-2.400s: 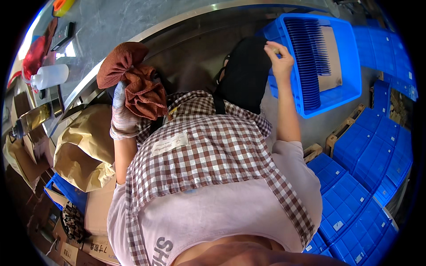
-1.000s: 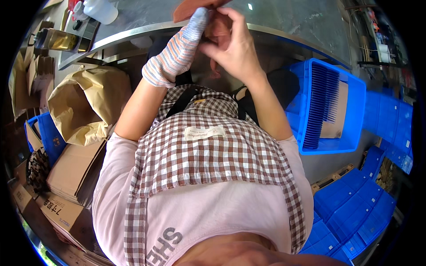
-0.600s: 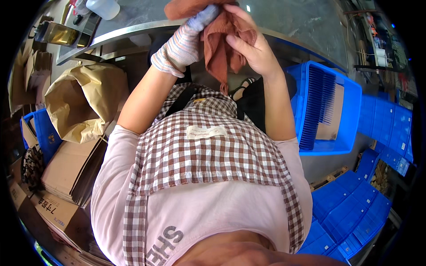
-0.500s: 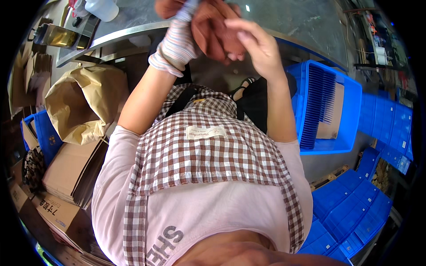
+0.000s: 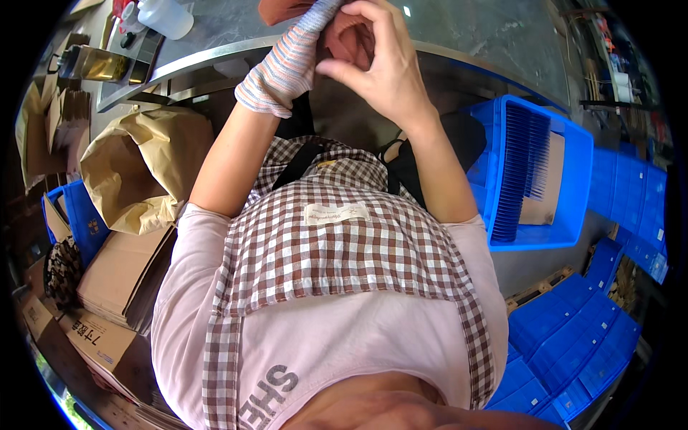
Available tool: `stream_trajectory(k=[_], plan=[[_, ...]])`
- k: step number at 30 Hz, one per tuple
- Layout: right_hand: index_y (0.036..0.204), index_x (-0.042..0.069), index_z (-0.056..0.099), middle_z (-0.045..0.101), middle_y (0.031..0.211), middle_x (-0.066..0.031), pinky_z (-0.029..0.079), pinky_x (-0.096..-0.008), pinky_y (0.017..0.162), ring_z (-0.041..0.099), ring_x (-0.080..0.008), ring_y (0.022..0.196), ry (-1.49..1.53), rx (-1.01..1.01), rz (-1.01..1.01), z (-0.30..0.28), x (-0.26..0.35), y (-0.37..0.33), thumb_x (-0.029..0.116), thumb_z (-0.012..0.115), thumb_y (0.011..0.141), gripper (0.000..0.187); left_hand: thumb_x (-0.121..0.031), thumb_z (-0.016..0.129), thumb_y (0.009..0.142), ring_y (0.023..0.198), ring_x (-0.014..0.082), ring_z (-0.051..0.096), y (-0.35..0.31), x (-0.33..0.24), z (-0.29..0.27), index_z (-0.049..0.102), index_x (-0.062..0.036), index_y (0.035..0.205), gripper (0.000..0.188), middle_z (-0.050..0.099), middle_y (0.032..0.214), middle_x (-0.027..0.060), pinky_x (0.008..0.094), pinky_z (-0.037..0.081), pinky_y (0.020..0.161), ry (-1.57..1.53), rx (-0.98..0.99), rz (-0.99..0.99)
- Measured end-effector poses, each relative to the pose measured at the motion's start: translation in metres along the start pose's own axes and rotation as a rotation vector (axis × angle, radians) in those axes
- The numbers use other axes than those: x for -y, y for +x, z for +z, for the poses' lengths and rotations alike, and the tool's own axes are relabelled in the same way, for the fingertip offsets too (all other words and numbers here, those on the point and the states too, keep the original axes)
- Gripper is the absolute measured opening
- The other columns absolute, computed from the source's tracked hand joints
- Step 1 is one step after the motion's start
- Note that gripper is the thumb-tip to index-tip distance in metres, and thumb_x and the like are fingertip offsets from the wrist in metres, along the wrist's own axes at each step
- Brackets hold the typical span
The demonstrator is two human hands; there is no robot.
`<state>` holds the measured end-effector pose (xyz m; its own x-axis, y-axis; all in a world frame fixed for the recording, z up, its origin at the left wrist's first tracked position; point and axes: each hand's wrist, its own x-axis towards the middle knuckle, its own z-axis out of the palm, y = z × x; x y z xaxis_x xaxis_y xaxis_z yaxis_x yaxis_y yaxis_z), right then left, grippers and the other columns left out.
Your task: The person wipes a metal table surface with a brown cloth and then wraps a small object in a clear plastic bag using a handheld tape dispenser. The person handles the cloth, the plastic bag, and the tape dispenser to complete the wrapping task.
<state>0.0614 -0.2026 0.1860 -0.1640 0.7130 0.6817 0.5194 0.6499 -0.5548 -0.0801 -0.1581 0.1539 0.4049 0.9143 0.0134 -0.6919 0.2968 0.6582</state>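
At the top of the picture, over the near edge of the table, I have a reddish-brown cloth point(image 5: 351, 43), bunched and partly cut off by the frame. My left hand point(image 5: 297, 57), in a striped knit glove, is closed on it; the fingertips are hidden at the upper edge. My bare right hand point(image 5: 387, 72) curves around the right side of the cloth, with its fingers bent over the top and the thumb held below, toward the gloved hand. Part of the cloth also shows to the left of the glove.
A metal-edged grey table point(image 5: 473, 32) spans the top. At right stands a blue bin point(image 5: 584, 179) with a dark ribbed insert, beyond several blue crates point(image 5: 573, 322). On the left are an open brown paper bag point(image 5: 136, 165), stacked cardboard point(image 5: 122, 276) and a translucent jug point(image 5: 166, 18).
My right hand has moved left and up, closer to the gloved hand. The cloth has shifted upward, with less of it hanging below my hands.
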Motion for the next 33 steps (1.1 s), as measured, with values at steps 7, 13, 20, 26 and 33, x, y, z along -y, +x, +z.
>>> stream_trajectory(k=[7,13,20,26,33], plan=[[0.136,0.002,0.046,0.057,0.135,-0.0135,0.042,-0.0355,0.11,0.055,-0.0228,0.127,1.152,-0.054,0.619,-0.003,-0.053,-0.014,-0.002,0.051,0.095,0.041,-0.044,0.058,0.102,0.132,0.0241,0.054,-0.01,0.0,0.005,0.04,-0.0041,0.151,0.065,0.056,0.142,0.0129,0.0413,0.04,0.115,-0.053,0.171,-0.033],[0.135,0.0,0.056,0.063,0.128,-0.0131,0.049,-0.0281,0.094,0.061,-0.0164,0.115,0.635,0.177,0.4,-0.004,-0.051,-0.027,0.012,0.056,0.102,0.035,-0.024,0.055,0.104,0.12,0.0242,0.062,-0.005,0.011,-0.011,0.052,0.0007,0.139,0.043,0.065,0.129,0.0137,0.0379,0.049,0.106,0.023,0.12,-0.041],[0.142,0.007,0.055,0.062,0.12,-0.0097,0.057,-0.0297,0.078,0.066,-0.0167,0.097,0.024,0.072,0.135,-0.044,-0.066,-0.04,-0.004,0.072,0.086,0.06,-0.021,0.065,0.097,0.088,0.0257,0.069,0.021,-0.004,-0.022,0.064,-0.0052,0.102,0.017,0.069,0.09,0.0094,0.0386,0.057,0.087,-0.389,0.051,-0.119],[0.132,0.029,0.067,0.052,0.096,-0.0009,0.058,-0.0304,0.065,0.062,-0.0163,0.079,-0.183,0.132,-0.4,-0.016,-0.035,-0.018,0.003,0.079,0.074,0.065,-0.025,0.065,0.098,0.076,0.0205,0.067,0.025,0.005,-0.015,0.066,-0.0085,0.1,0.016,0.07,0.086,0.0066,0.0325,0.056,0.071,-0.466,-0.123,-0.387],[0.138,0.023,0.063,0.053,0.104,-0.0038,0.056,-0.0317,0.061,0.06,-0.0169,0.07,-0.154,0.243,-0.279,-0.045,-0.03,-0.004,0.004,0.089,0.065,0.08,-0.033,0.062,0.1,0.107,0.03,0.068,0.009,-0.006,0.005,0.061,-0.0036,0.128,0.041,0.07,0.118,0.0148,0.046,0.055,0.097,-0.398,0.136,-0.269]])
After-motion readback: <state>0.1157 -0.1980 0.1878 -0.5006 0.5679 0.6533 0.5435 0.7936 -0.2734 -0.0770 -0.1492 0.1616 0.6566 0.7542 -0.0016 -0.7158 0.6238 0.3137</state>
